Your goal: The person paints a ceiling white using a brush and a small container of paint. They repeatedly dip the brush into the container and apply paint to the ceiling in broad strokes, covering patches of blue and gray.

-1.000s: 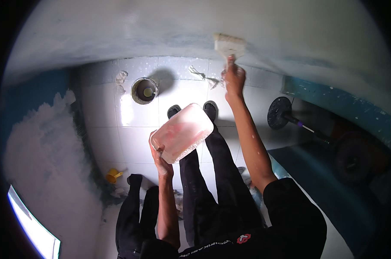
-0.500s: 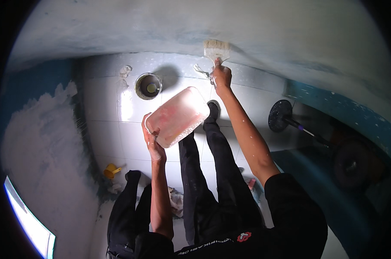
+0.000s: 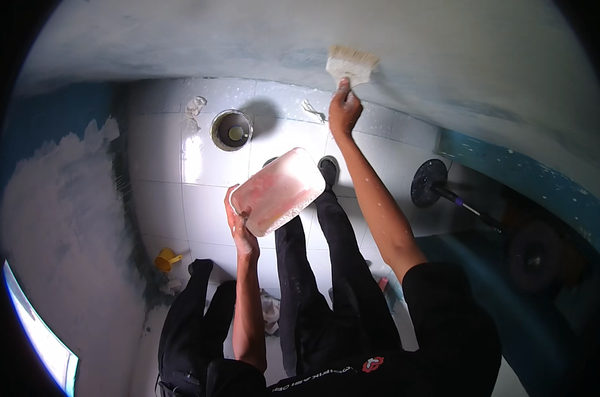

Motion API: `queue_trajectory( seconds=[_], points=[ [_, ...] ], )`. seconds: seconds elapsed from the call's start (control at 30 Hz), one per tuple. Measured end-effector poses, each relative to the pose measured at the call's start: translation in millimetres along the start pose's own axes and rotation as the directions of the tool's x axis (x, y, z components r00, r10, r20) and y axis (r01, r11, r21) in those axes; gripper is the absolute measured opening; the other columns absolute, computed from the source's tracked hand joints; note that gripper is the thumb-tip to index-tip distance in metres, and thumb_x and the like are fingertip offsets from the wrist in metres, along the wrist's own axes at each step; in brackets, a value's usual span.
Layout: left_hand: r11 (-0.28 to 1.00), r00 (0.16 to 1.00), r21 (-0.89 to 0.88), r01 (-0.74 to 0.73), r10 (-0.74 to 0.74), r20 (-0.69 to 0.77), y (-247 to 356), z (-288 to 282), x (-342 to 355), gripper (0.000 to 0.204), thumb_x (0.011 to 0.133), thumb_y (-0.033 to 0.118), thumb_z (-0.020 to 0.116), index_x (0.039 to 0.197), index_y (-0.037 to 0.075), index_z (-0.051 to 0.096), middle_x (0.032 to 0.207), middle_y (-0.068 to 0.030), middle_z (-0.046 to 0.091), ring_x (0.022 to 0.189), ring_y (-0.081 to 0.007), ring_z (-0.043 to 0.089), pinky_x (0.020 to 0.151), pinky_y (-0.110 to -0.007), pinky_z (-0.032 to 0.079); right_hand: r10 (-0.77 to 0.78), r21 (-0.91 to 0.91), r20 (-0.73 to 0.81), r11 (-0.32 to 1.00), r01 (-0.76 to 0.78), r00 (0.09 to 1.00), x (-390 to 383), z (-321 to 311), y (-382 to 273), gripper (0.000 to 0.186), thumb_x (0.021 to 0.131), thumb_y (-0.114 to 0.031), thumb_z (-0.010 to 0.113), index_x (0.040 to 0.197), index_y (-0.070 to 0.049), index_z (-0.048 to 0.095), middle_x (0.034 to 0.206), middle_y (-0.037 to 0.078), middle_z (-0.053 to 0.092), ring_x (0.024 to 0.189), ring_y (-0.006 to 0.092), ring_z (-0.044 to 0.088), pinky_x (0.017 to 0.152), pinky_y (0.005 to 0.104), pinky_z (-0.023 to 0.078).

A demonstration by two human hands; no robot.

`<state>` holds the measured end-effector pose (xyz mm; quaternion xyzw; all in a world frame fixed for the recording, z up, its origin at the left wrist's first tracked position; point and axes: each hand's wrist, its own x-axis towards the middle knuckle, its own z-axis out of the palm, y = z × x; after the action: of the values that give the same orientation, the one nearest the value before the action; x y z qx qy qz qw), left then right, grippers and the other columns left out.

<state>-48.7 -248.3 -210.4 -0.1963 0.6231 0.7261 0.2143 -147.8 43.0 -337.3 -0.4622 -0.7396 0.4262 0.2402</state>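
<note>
My left hand (image 3: 243, 231) grips the near-left end of a white rectangular paint tub (image 3: 280, 188), its thumb over the rim. Pinkish-red stains and white paint coat the tub's inside, which is tilted toward me. With my right arm stretched forward, my right hand (image 3: 345, 112) is closed around the handle of a wide, flat paintbrush (image 3: 351, 66). The brush's pale bristles point away from me and lie at the wall (image 3: 247, 40), which is patchy white and grey-blue; whether they touch it I cannot tell.
A round bucket (image 3: 231, 130) stands on the white tiled floor (image 3: 157, 212). Crumpled scraps lie by the far wall. A yellow dipper (image 3: 167, 259) sits at the left. Beside me at the left are another person's dark-clothed legs (image 3: 184, 317). A fan-like round object on a pole (image 3: 430, 183) is at the right.
My right hand and the paintbrush have moved up and slightly right along the wall, and the brush has turned a little. The tub has shifted slightly right and nearer.
</note>
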Motion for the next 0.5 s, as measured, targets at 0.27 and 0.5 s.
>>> queue_trajectory(
  seconds=[0.27, 0.5],
  points=[
    [1.000, 1.000, -0.025, -0.009, 0.009, -0.016, 3.7, 6.0, -5.6, 0.071, 0.080, 0.029, 0.062, 0.143, 0.007, 0.039, 0.133, -0.0142, 0.048, 0.127, -0.0283, 0.045, 0.108, -0.042, 0.036, 0.411, -0.005, 0.283, 0.904, -0.427, 0.867, 13.9, -23.2, -14.4, 0.066, 0.096, -0.056, 0.053, 0.077, 0.004, 0.071, 0.066, 0.016, 0.068, 0.063, 0.0315, 0.068, 0.060, 0.0440, 0.052],
    [0.998, 1.000, -0.054, -0.016, 0.015, -0.020, 5.4, 7.7, -6.8, 0.070, 0.081, 0.032, 0.063, 0.142, 0.007, 0.040, 0.134, -0.0132, 0.048, 0.128, -0.0283, 0.046, 0.107, -0.043, 0.039, 0.144, 0.473, 0.107, 0.863, -0.178, 0.984, -5.9, -109.2, -108.3, 0.054, 0.102, -0.043, 0.056, 0.065, -0.003, 0.055, 0.051, -0.002, 0.047, 0.043, 0.0081, 0.046, 0.040, 0.0264, 0.034]
  ],
)
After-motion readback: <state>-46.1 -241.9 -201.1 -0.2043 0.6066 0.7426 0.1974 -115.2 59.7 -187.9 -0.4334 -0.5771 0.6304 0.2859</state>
